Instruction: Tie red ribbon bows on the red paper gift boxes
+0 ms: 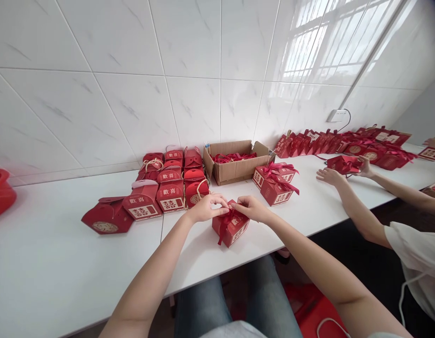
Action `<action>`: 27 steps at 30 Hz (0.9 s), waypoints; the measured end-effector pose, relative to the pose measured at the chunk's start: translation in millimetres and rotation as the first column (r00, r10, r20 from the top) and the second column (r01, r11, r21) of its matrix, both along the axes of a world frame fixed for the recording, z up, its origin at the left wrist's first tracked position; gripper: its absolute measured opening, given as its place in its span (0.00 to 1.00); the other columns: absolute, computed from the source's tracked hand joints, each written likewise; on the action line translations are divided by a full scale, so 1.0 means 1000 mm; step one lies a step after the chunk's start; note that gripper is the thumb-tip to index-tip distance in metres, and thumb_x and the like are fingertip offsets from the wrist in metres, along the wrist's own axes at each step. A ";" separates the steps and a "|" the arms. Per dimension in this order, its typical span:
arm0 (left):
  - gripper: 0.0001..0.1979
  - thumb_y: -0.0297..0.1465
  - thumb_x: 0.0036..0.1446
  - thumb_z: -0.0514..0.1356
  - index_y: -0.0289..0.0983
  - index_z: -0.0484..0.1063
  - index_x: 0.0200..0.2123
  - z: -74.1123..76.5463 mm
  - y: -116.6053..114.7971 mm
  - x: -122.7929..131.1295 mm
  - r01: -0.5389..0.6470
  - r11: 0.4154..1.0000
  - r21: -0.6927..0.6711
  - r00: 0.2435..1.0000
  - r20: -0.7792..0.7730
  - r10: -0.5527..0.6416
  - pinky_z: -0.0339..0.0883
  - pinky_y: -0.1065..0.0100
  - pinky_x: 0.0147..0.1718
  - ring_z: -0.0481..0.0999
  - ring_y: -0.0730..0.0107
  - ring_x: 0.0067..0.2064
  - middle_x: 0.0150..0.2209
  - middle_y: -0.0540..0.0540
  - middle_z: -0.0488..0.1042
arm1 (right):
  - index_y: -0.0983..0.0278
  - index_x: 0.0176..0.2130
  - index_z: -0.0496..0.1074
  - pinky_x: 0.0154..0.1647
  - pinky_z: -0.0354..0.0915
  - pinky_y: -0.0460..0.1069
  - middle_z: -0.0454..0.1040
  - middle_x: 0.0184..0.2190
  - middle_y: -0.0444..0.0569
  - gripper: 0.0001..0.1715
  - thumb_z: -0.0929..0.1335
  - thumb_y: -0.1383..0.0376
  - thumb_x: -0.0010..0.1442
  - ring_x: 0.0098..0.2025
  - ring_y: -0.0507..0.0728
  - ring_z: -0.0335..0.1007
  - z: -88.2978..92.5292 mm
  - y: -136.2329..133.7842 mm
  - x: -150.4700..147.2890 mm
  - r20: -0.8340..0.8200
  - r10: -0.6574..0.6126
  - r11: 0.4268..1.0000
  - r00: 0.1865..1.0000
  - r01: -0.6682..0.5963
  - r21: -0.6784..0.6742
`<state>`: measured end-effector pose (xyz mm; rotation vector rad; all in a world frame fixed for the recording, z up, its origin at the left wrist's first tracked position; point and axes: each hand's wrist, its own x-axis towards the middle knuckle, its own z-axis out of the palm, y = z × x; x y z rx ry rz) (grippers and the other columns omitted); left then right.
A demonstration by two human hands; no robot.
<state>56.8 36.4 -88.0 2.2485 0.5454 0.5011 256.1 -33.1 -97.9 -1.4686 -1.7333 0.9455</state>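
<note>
A red gift box [234, 231] with pale printed characters stands on the white table in front of me. Dark red ribbon [223, 231] lies over its top, one end hanging down the near side. My left hand [210, 208] is at the ribbon on the top left, thumb and fingers pinched together. From the right, my right hand [254, 208] also pinches at the ribbon on top. The fingertips cover the middle of the ribbon, so the exact shape of the tie there is hidden.
Several red boxes [171, 191] stand in rows behind left. An open cardboard carton [234, 171] holds red ribbons by the wall. Two ribboned boxes [273, 188] sit right of it. At right, a co-worker's hands [332, 178] handle another red box [345, 164]. A red container [1, 190] is far left.
</note>
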 end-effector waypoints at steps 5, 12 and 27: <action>0.10 0.36 0.54 0.60 0.37 0.74 0.26 0.000 0.000 0.005 0.013 1.000 0.015 0.999 0.049 -0.014 0.56 0.61 0.51 0.65 0.62 0.48 0.39 0.45 0.75 | 0.63 0.20 0.56 0.23 0.47 0.45 0.52 0.18 0.38 0.24 0.66 0.49 0.52 0.23 0.48 0.47 0.000 0.000 -0.001 0.027 0.009 0.999 1.000 -0.010 0.037; 0.12 0.39 0.53 0.60 0.35 0.74 0.30 0.002 -0.003 0.007 0.031 0.983 -0.179 0.999 0.026 -0.027 0.63 0.68 0.36 0.70 0.69 0.34 0.30 0.47 0.73 | 0.63 0.20 0.57 0.22 0.47 0.45 0.54 0.18 0.39 0.23 0.65 0.50 0.54 0.22 0.47 0.49 -0.002 0.001 0.002 0.014 0.024 0.999 1.000 -0.025 0.036; 0.14 0.41 0.49 0.63 0.36 0.77 0.30 -0.016 -0.017 0.023 -0.278 0.957 -0.080 0.959 0.042 0.282 0.65 0.67 0.33 0.73 0.66 0.33 0.31 0.46 0.77 | 0.64 0.22 0.60 0.18 0.46 0.45 0.53 0.17 0.40 0.29 0.58 0.43 0.57 0.20 0.48 0.48 0.006 -0.003 -0.002 -0.078 0.008 1.000 0.997 -0.010 -0.025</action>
